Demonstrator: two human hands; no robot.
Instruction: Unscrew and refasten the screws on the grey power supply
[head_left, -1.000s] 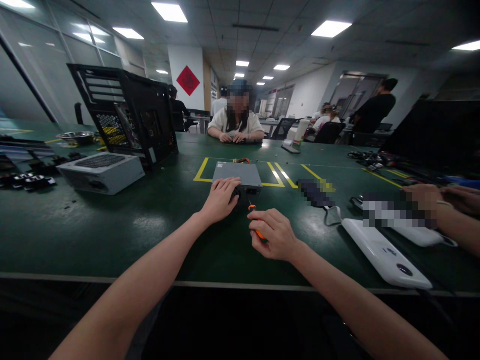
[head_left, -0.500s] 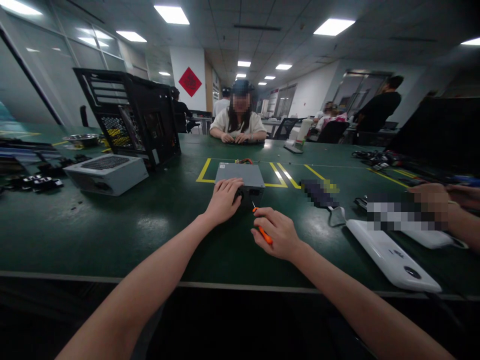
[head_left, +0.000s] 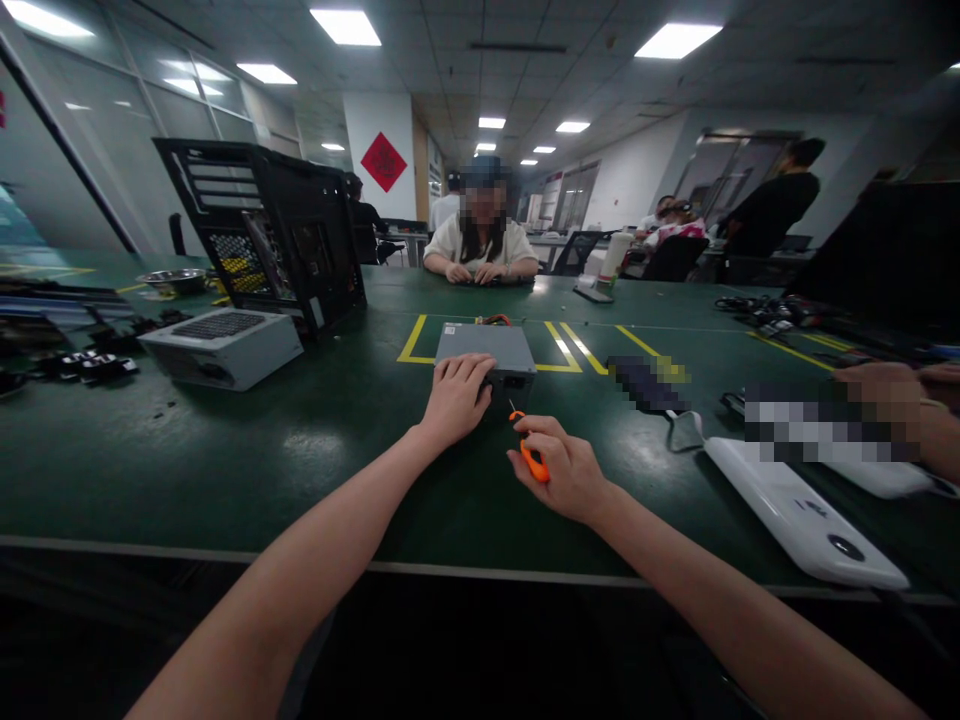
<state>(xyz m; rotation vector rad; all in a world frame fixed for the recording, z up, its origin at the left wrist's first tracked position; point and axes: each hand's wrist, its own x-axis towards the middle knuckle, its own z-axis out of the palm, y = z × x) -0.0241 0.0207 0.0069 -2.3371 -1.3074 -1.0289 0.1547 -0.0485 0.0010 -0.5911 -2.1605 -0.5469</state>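
Observation:
A grey power supply box lies on the green table inside yellow tape marks. My left hand rests on its near left corner, fingers curled over the edge. My right hand grips an orange-handled screwdriver, whose thin tip points up at the box's near face, close to the socket.
A second grey power supply and a black computer case stand at the left, with dark parts beyond. White devices lie at the right by another person's hands. A person sits across the table.
My right hand has shifted slightly right and turned, so the screwdriver handle shows more between the fingers. My left hand keeps its hold on the box. The view has drifted a little.

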